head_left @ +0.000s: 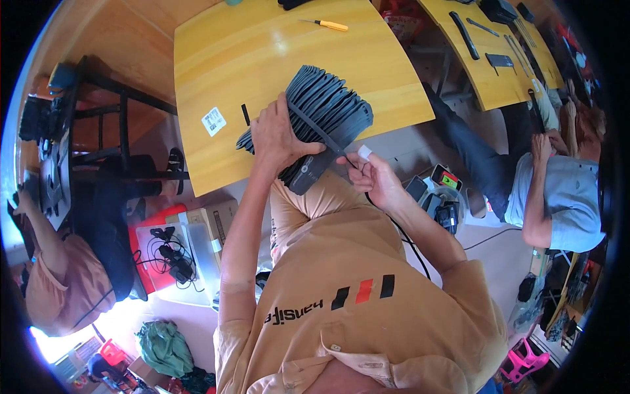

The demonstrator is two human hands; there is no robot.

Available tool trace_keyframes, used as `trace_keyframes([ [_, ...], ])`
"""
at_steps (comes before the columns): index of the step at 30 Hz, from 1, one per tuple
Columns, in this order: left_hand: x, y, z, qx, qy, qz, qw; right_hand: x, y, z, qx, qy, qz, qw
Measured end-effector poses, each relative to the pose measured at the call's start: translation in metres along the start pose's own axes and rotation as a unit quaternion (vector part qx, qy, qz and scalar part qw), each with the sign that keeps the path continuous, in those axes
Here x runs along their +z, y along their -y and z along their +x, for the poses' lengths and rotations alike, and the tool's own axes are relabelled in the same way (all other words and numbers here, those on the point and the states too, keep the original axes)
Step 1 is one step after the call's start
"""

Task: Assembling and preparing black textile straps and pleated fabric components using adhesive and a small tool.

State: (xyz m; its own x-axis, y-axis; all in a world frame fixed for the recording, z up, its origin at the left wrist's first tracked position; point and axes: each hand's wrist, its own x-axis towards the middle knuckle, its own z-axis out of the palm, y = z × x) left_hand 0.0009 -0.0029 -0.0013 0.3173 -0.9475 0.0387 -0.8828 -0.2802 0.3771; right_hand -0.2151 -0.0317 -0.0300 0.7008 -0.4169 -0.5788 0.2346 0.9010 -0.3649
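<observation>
A thick bundle of dark grey, thin flat pieces (pixel 338 98), fanned out like pleats, rests at the near edge of the yellow table and overhangs toward my lap. A dark band (pixel 308 123) runs across it. My left hand (pixel 279 138) is clamped over the bundle's left side, fingers on top and thumb along the near face. At the bundle's lower right corner, my right hand (pixel 377 178) pinches the end of the dark band. A small white tag (pixel 365 152) shows by its fingertips. What the pieces are, I cannot make out.
On the table (pixel 230 59) lie a yellow-handled screwdriver (pixel 331 25), a white printed label (pixel 213 121) and a short black strip (pixel 245 114). A bin of devices (pixel 443 203) stands right of my knees, a tub of cables (pixel 174 259) at left. Co-workers sit either side.
</observation>
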Motion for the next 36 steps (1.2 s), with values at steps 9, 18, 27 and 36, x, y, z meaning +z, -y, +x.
trace_keyframes([
  [9,-0.002,-0.002,0.002,0.001,0.019,-0.007,1.0,-0.045,-0.012,0.048,-0.069,-0.037,-0.21,0.975],
  [18,-0.013,0.001,0.014,0.008,0.066,0.019,0.998,-0.058,-0.018,0.085,-0.029,0.048,-0.149,0.987],
  [27,-0.012,0.01,0.024,0.055,0.089,-0.004,0.995,-0.062,-0.026,0.095,-0.025,0.123,-0.148,0.981],
  [36,-0.018,0.01,0.003,0.059,0.149,-0.034,0.986,-0.051,-0.037,0.068,0.005,0.091,-0.208,0.974],
])
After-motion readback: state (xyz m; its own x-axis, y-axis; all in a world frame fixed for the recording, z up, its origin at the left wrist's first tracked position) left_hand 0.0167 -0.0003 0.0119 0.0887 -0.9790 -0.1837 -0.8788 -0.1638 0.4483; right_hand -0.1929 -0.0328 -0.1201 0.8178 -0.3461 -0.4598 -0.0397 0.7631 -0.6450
